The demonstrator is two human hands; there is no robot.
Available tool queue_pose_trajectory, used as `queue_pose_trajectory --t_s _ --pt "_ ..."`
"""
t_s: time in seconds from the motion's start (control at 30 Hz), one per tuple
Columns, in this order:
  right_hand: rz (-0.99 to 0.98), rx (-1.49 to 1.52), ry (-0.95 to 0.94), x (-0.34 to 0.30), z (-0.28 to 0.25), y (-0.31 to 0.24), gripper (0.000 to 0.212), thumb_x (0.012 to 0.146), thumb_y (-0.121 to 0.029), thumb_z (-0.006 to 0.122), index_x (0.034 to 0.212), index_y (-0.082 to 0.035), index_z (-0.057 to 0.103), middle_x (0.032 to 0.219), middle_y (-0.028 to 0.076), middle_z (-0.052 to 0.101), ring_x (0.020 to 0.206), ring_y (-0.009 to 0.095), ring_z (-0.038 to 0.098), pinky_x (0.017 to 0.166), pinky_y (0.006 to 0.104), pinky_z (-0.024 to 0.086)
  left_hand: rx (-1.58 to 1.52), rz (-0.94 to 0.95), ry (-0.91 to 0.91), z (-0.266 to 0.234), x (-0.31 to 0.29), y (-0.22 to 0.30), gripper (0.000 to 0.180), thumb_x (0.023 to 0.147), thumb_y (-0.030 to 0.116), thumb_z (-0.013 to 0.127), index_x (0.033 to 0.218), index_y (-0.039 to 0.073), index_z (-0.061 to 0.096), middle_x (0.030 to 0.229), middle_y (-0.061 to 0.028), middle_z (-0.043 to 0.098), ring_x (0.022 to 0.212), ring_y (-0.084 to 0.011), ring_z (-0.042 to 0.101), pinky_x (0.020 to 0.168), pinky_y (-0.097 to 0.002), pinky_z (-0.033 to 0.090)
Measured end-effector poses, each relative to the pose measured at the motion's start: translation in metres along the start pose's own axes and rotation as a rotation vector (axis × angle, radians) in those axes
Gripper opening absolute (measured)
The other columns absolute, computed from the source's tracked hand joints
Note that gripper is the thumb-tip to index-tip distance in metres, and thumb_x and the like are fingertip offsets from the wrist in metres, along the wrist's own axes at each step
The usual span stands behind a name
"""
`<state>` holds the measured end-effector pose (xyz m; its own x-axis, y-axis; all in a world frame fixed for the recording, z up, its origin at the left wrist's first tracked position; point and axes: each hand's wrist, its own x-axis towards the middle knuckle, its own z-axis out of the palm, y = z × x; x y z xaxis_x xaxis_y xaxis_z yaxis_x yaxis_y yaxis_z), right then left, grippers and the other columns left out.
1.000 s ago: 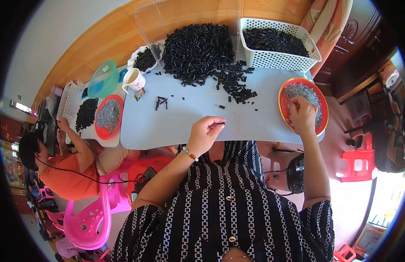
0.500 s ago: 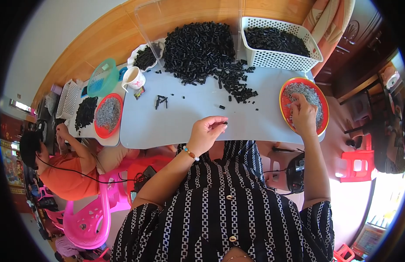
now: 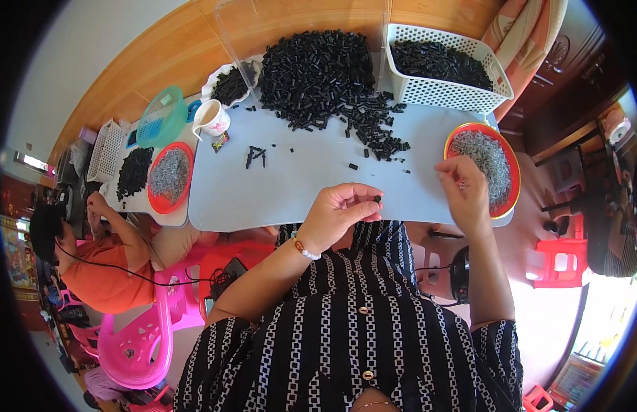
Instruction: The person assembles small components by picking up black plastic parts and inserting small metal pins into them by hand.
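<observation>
My left hand (image 3: pixel 342 214) is above the front of the table, thumb and forefinger pinching a small black plastic piece (image 3: pixel 377 199). My right hand (image 3: pixel 467 192) is at the left rim of a red plate (image 3: pixel 516 191) heaped with small silvery metal pieces (image 3: pixel 489 161). Its fingers are pinched together, and whatever they hold is too small to make out. Beyond both hands a big heap of short black plastic pieces (image 3: pixel 318 75) spreads toward me, with a few loose ones near its edge. Several thin black pieces (image 3: pixel 255 156) lie apart on the left.
A white perforated basket (image 3: pixel 439 99) of black pieces stands back right. Back left are a scalloped white bowl (image 3: pixel 208 89), a mug (image 3: pixel 212 122) and a small packet (image 3: pixel 221 142). Farther left, a person in orange (image 3: pixel 105 275) sits by a second red plate (image 3: pixel 188 189) and a green basket (image 3: pixel 171 113).
My right hand has drawn back left from over the silvery pieces to the plate's rim. My left hand has shifted right with the black piece.
</observation>
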<state>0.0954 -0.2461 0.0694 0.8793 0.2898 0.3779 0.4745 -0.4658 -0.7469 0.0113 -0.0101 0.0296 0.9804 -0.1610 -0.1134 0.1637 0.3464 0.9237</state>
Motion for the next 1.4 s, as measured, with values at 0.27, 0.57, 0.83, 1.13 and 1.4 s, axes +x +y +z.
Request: queue_pose_trajectory --t_s 0.27,0.57,0.83,1.13,1.4 --pt "0.16 0.495 -0.125 -0.025 0.031 -0.05 0.005 0.082 -0.002 0.067 0.084 0.0 0.063 0.076 0.004 0.064 0.07 0.01 0.056 0.069 0.0257 0.046 -0.001 0.018 -0.053 0.012 -0.011 0.011 0.021 0.092 0.006 0.062 0.11 -0.004 0.064 0.099 -0.0084 0.069 0.087 -0.0147 0.067 0.08 -0.0252 0.055" --pt "0.356 0.923 -0.242 -0.038 0.043 -0.047 0.006 0.093 -0.004 0.06 0.094 0.001 0.061 0.089 0.005 0.067 0.082 0.01 0.061 0.077 0.0232 0.048 -0.361 -0.058 -0.086 0.008 -0.015 0.006 0.022 0.094 0.007 0.059 0.115 0.001 0.062 0.096 -0.0026 0.066 0.081 -0.0083 0.061 0.076 -0.022 0.052" --pt "0.384 1.084 -0.3 -0.042 0.047 -0.045 0.003 0.094 -0.004 0.058 0.096 -0.002 0.058 0.091 0.004 0.066 0.09 0.009 0.06 0.079 0.0222 0.046 -0.622 -0.096 -0.098 -0.006 -0.013 -0.012 0.018 0.094 0.007 0.057 0.111 0.003 0.061 0.099 -0.0054 0.065 0.082 -0.0129 0.061 0.076 -0.0264 0.051" --pt "0.162 0.869 -0.092 -0.048 0.056 -0.047 0.009 0.09 0.003 0.061 0.098 0.001 0.059 0.097 0.004 0.063 0.089 0.009 0.058 0.083 0.0239 0.046 -0.68 -0.216 -0.088 0.006 -0.015 -0.005 0.015 0.095 0.005 0.054 0.109 0.001 0.061 0.094 -0.0072 0.065 0.08 -0.0128 0.065 0.068 -0.0255 0.058" --pt "-0.008 0.33 -0.089 -0.044 0.044 -0.057 0.011 0.08 0.003 0.067 0.09 0.0 0.065 0.083 0.01 0.066 0.076 0.019 0.065 0.07 0.0278 0.05 -0.742 -0.23 -0.138 0.006 -0.017 -0.019 0.017 0.097 0.006 0.052 0.111 0.0 0.059 0.096 -0.0076 0.065 0.083 -0.0135 0.065 0.072 -0.027 0.059"
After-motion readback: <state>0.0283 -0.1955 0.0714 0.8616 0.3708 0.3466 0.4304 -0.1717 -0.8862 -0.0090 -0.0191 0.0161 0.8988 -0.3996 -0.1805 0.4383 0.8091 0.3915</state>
